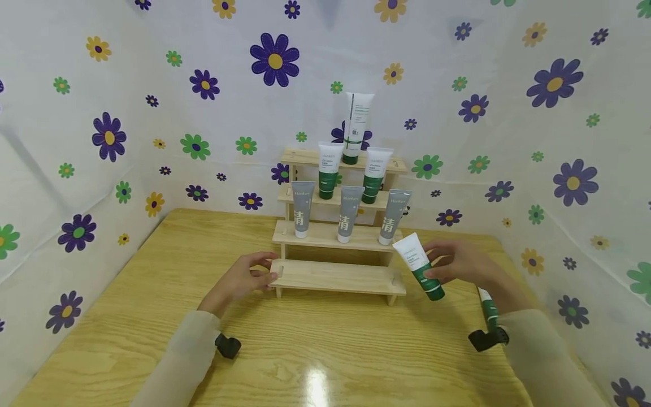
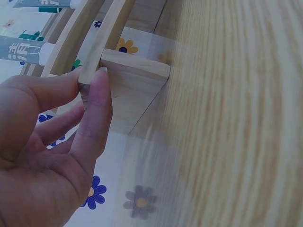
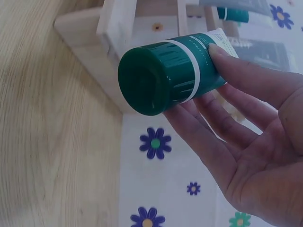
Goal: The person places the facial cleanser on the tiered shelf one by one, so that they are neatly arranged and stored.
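Observation:
A stepped wooden display rack [image 1: 335, 277] stands on the table, its lowest shelf bare. My left hand [image 1: 247, 276] pinches the left end of that shelf; in the left wrist view thumb and fingers close on the board's end [image 2: 92, 71]. To the right of the rack, my right hand [image 1: 460, 263] holds a white and green squeeze tube [image 1: 419, 267], tilted, green cap down. The cap [image 3: 144, 80] faces the camera in the right wrist view, with the thumb on one side and fingers on the other.
Three grey tubes [image 1: 347, 215] stand on the second shelf, two white-green tubes [image 1: 329, 169] above them, and one taller white tube [image 1: 357, 127] on top. Another green-capped tube [image 1: 489, 311] lies right, partly hidden by the right wrist. Flowered cloth [image 1: 274, 102] surrounds the table [image 1: 285, 350].

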`<state>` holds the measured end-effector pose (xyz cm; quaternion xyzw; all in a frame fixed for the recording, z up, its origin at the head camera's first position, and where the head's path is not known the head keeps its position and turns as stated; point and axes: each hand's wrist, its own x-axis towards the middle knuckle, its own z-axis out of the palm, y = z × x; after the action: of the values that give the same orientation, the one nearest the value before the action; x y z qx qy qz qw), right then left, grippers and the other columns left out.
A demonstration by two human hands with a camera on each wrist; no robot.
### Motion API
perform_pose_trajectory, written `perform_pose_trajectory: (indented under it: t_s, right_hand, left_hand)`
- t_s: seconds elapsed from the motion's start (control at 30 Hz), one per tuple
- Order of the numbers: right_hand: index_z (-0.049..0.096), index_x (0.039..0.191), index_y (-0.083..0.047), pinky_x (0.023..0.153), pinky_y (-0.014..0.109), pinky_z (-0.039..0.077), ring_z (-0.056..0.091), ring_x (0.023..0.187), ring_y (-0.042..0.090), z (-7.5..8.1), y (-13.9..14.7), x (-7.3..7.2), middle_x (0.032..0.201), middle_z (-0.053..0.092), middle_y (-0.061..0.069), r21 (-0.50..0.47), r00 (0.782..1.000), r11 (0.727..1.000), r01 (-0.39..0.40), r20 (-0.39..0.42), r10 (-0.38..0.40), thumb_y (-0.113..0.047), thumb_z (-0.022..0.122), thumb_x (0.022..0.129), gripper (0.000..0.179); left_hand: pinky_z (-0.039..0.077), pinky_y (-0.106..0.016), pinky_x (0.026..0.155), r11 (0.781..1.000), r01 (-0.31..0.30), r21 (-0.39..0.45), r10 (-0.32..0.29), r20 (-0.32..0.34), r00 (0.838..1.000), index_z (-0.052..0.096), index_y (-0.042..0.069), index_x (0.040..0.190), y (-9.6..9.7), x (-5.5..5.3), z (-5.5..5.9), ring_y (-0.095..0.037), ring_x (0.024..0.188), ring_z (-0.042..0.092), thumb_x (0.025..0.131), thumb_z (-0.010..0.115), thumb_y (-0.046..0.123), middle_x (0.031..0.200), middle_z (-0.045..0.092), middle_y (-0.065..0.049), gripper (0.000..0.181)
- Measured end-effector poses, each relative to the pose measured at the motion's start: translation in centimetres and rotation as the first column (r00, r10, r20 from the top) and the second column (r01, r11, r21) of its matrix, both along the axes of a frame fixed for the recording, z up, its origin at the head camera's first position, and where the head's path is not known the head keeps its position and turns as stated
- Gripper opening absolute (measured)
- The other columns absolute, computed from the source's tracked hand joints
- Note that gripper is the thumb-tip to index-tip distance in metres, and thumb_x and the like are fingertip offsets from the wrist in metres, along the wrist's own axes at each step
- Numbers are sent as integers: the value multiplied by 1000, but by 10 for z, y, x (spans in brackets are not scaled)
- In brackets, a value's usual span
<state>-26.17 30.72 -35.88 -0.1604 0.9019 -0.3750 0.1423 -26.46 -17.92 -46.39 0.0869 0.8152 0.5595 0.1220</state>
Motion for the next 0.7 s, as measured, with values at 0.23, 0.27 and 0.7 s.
perform_pose_trajectory:
  t_s: [0.23,0.27,0.7]
  right_hand:
    - [63,133,-4,78,40,65,72,101,29,1,-33,4,121,70,21,-34,996,997,-65,-71,63,-20,82,88,52]
    - [64,133,-5,79,40,65,72,101,28,0,-39,3,122,70,21,-38,994,997,-74,-81,70,-20,82,87,51]
    - [63,133,-7,98,48,61,70,111,31,-17,-120,-2,127,70,16,-252,987,967,-31,-158,-9,-11,83,87,50]
  left_hand:
    - [66,-35,82,1000,1,8,-1,-5,1000,51,5,148,0,1,0,-18,93,69,99,68,7,131,53,-24,51]
    - [66,-35,82,1000,4,6,-4,-8,1000,51,5,148,0,1,0,-18,93,69,100,68,7,131,53,-24,51]
    - [66,-35,82,1000,1,23,-1,-2,1000,52,5,147,-2,0,-2,-18,93,69,100,67,5,130,54,-23,50]
